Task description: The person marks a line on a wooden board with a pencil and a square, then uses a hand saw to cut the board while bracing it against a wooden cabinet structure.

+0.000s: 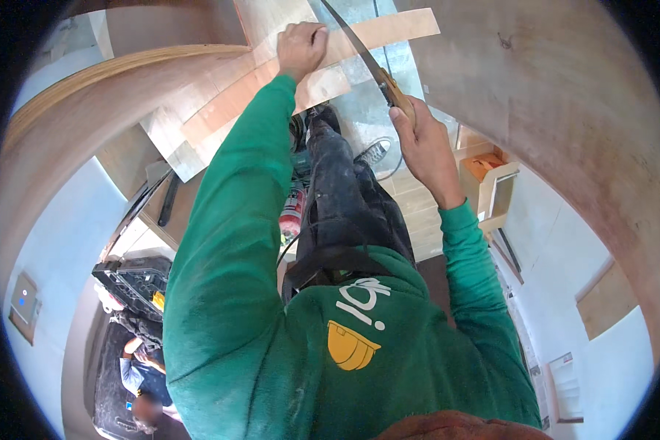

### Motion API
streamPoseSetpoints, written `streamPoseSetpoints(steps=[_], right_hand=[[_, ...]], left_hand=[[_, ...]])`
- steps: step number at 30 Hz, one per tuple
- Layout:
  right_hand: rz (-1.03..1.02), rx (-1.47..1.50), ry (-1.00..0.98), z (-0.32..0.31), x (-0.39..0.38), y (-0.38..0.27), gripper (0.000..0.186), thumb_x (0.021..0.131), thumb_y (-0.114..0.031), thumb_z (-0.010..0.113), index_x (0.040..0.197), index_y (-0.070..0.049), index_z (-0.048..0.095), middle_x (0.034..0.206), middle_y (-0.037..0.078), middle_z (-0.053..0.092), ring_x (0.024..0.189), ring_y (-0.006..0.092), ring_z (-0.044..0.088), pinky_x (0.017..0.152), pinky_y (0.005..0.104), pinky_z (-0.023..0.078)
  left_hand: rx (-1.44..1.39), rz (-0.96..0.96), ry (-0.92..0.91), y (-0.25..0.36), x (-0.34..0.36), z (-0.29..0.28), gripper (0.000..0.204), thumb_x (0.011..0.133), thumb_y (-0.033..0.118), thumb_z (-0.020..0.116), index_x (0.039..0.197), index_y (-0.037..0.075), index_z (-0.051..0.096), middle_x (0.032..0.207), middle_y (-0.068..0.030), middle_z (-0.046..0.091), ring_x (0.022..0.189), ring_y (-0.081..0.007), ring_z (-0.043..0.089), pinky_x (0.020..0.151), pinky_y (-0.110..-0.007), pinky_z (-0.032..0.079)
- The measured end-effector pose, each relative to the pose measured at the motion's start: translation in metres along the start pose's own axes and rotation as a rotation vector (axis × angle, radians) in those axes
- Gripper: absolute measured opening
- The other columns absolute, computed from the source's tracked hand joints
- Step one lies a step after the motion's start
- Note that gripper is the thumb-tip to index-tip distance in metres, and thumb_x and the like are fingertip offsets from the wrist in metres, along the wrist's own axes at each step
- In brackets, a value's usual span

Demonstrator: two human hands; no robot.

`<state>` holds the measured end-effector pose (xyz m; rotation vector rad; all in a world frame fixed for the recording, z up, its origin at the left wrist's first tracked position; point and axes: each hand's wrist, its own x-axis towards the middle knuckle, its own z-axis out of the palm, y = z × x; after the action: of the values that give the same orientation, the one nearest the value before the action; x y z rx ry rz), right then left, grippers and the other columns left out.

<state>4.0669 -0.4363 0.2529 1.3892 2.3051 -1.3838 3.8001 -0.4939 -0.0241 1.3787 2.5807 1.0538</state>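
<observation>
My right hand [424,139] is wrapped round the wooden handle of a handsaw [363,48]. Its long dark blade slants up and left, out past the top edge. The blade passes across a long, narrow strip of thin wood [407,26]; whether the teeth touch it I cannot tell. My left hand [301,49], fingers curled into a fist, rests on the wood to the left of the blade. The strip lies over other pale wooden pieces [323,86] and runs down to the left under my left forearm.
Curved plywood panels rise on the left [88,92] and right [565,95]. Below the wood are my legs and a sneaker [375,150], with a red cylinder [292,209] alongside. A wooden box [491,180] holds something orange. Another person [143,374] is at lower left, near a black case [136,282].
</observation>
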Motion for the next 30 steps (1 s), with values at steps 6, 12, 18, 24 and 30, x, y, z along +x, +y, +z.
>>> streamPoseSetpoints(steps=[6,12,18,24,30], right_hand=[[0.035,0.046,-0.042,-0.007,-0.006,-0.010,0.048,0.111,-0.038,0.055,0.138,0.002,0.058,0.098,0.033,0.073,0.097,0.0519,0.072,0.083,0.0543,0.055],[0.068,0.030,-0.011,-0.010,-0.020,0.003,0.044,0.111,-0.035,0.056,0.138,0.000,0.058,0.097,0.031,0.074,0.095,0.0517,0.072,0.081,0.0533,0.055],[-0.084,-0.063,0.082,-0.024,-0.060,0.019,0.042,0.110,-0.029,0.058,0.141,0.000,0.057,0.098,0.031,0.073,0.092,0.0491,0.073,0.079,0.0511,0.056],[0.247,-0.093,-0.064,-0.069,-0.120,-0.012,0.041,0.109,-0.023,0.060,0.143,-0.001,0.057,0.097,0.028,0.074,0.082,0.0388,0.075,0.077,0.0445,0.057],[0.144,-0.090,0.036,-0.082,-0.121,-0.014,0.039,0.108,-0.018,0.061,0.143,-0.002,0.058,0.091,0.024,0.073,0.075,0.0287,0.074,0.072,0.0421,0.056]], left_hand=[[0.163,-0.121,-0.015,-0.021,-0.043,-0.025,0.030,0.100,0.044,0.064,0.096,0.017,0.078,0.098,-0.0036,0.071,0.097,-0.0318,0.064,0.084,-0.051,0.047],[0.193,-0.192,-0.090,0.009,-0.049,-0.022,0.036,0.100,0.050,0.065,0.091,0.016,0.074,0.098,-0.0036,0.070,0.097,-0.0313,0.063,0.083,-0.050,0.046],[0.242,-0.144,-0.074,0.007,-0.051,-0.020,0.040,0.100,0.053,0.066,0.087,0.015,0.071,0.097,-0.0027,0.069,0.096,-0.0310,0.063,0.083,-0.050,0.046],[0.265,-0.121,-0.071,0.006,-0.052,-0.020,0.039,0.100,0.051,0.066,0.087,0.015,0.070,0.094,-0.0025,0.069,0.092,-0.0307,0.064,0.080,-0.050,0.047],[0.239,-0.132,-0.064,0.004,-0.044,-0.018,0.039,0.100,0.052,0.065,0.086,0.016,0.070,0.095,-0.0018,0.069,0.094,-0.0308,0.064,0.080,-0.051,0.046]])
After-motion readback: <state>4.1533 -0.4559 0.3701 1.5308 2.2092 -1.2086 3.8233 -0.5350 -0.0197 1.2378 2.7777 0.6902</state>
